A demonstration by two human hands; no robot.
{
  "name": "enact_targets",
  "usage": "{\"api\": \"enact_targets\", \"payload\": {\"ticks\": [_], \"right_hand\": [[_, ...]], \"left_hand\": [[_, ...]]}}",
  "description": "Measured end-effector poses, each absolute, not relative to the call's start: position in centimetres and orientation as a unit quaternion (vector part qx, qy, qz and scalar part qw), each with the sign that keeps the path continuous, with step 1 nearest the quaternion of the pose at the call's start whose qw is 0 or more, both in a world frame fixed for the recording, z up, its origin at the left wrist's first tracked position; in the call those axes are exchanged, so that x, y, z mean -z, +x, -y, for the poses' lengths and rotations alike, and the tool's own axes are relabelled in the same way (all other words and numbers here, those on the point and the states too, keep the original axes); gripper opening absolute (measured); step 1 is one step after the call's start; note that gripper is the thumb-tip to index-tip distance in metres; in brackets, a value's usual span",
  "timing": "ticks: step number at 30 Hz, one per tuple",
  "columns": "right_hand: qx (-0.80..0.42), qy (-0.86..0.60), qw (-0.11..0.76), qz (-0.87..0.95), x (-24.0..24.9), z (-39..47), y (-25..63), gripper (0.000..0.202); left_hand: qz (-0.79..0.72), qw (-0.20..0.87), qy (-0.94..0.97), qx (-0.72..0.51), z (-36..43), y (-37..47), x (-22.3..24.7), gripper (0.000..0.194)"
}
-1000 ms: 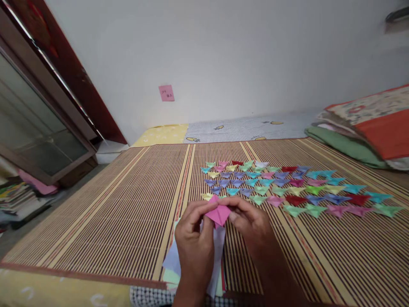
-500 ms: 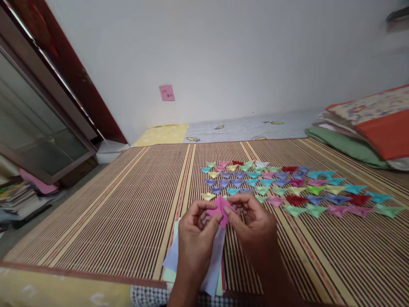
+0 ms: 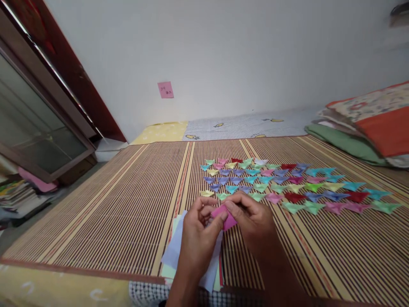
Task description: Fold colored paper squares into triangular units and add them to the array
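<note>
A small folded piece of bright pink paper (image 3: 229,221) is pinched between both my hands, just above the striped mat. My left hand (image 3: 200,238) grips its left side with thumb and fingers. From the right, my right hand (image 3: 255,224) holds its upper edge, thumb on the front face. Below and behind my left hand lies a stack of loose coloured paper sheets (image 3: 174,249), a pale blue one on top. Just beyond my hands, several rows of small folded paper boats (image 3: 295,197) in many colours rest on the mat.
The striped bamboo mat (image 3: 105,213) covers the bed. A pink note (image 3: 165,90) sticks to the wall. Folded bedding (image 3: 383,132) is piled at the right. Past the left edge, a stack of books (image 3: 19,198) stands near a glass-panelled door (image 3: 47,123).
The pink paper has gone from a spread, pointed shape to a flatter, compact one. My fingers have shifted on it, and the view has moved slightly.
</note>
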State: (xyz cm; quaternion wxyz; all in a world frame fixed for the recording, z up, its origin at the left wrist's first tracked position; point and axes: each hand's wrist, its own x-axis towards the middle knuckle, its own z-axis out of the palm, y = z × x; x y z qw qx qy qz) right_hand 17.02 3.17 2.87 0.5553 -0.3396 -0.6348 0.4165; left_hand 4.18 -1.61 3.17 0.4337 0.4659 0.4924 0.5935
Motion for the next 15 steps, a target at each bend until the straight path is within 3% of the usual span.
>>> {"api": "enact_targets", "payload": {"ticks": [4,7,11,15], "right_hand": [[-0.511,-0.334,0.53,0.588,-2.9,-3.1,17.2,0.021],[-0.563,-0.343,0.505,0.557,-2.7,-3.2,17.2,0.026],[-0.462,-0.363,0.539,0.604,-2.4,-3.5,17.3,0.021],[-0.416,-0.356,0.541,0.638,-2.4,-3.7,17.8,0.022]], "left_hand": [[-0.465,0.487,0.51,-0.535,1.2,4.0,-3.2,0.026],[-0.488,0.461,0.516,-0.532,1.0,4.3,-3.0,0.025],[-0.557,0.335,0.555,-0.519,0.9,5.1,-2.9,0.026],[-0.529,0.381,0.544,-0.527,0.7,5.1,-3.2,0.029]]}}
